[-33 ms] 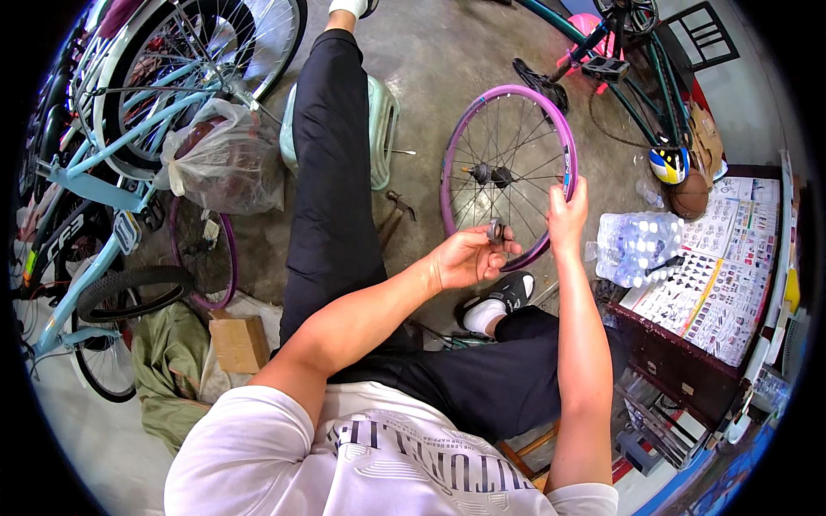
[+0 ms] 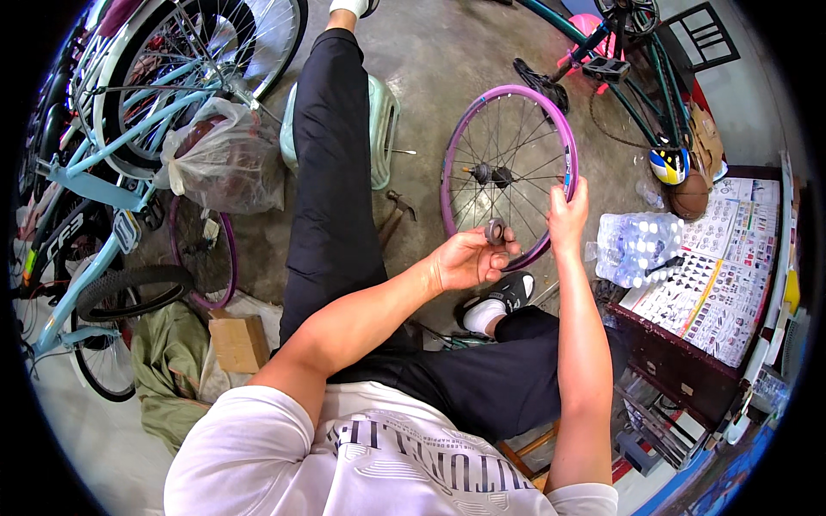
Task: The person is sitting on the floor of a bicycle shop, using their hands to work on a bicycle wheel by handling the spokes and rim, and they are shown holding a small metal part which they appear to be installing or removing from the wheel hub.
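Wheel [image 2: 492, 176] between the knees, right of centre, ahead of the torso. Purple rim, dark spokes. Stands roughly upright, seen obliquely as an oval; long axis of the oval runs from far to near. Axle [image 2: 469, 170] lies across, orange-tipped end to the left. Contact of the lower rim with the ground: cannot tell.

Hands apart. Right hand [image 2: 568, 215] clamped on the near right side of the rim. Left hand [image 2: 471, 260] pinches a dark ring [image 2: 490, 234] at the lower rim, ring face partly toward the viewer; whether this hand touches the wheel, cannot tell.

Surface: grey concrete floor [image 2: 422, 103], stained. Hammer [image 2: 398, 206] on it, beside the left trouser leg. Pale green stool [image 2: 384, 142] beyond that leg; blue bicycle [image 2: 95, 185] far left, green bicycle [image 2: 632, 95] upper right.

Margins: floor stretches between wheel and stool, and past the far rim. Black saddle [image 2: 540, 84] close behind the upper right rim. Bottle pack [image 2: 632, 249] near the right forearm. Shoe [image 2: 518, 291] just below the rim.
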Demonstrator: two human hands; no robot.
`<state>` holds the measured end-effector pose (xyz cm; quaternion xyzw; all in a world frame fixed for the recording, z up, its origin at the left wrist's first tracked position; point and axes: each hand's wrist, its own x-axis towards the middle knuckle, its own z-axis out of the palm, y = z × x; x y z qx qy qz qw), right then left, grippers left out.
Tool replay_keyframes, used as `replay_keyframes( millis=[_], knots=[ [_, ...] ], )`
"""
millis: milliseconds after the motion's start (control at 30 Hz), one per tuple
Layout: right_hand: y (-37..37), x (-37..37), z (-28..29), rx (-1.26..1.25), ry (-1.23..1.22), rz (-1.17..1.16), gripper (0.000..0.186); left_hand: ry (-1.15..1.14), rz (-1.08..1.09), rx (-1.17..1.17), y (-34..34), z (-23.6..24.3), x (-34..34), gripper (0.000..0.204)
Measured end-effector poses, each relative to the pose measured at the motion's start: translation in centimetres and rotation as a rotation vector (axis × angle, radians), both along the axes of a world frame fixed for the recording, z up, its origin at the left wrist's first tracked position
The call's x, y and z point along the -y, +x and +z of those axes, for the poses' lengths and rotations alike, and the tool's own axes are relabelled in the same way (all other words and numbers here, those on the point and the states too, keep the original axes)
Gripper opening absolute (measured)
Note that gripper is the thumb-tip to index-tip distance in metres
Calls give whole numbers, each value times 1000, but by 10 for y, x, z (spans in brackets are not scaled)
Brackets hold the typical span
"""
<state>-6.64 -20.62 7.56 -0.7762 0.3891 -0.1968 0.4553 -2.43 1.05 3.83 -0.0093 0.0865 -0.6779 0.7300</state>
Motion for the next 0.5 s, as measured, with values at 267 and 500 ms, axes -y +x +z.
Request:
replay_keyframes(
  millis=[267,500],
  knots=[
    [0,0,0,19,1,7,21,-255,22,-147,-8,16,4,20],
    [0,0,1,5,-38,29,21,-277,-6,-175,-6,22,4,22]
  ],
)
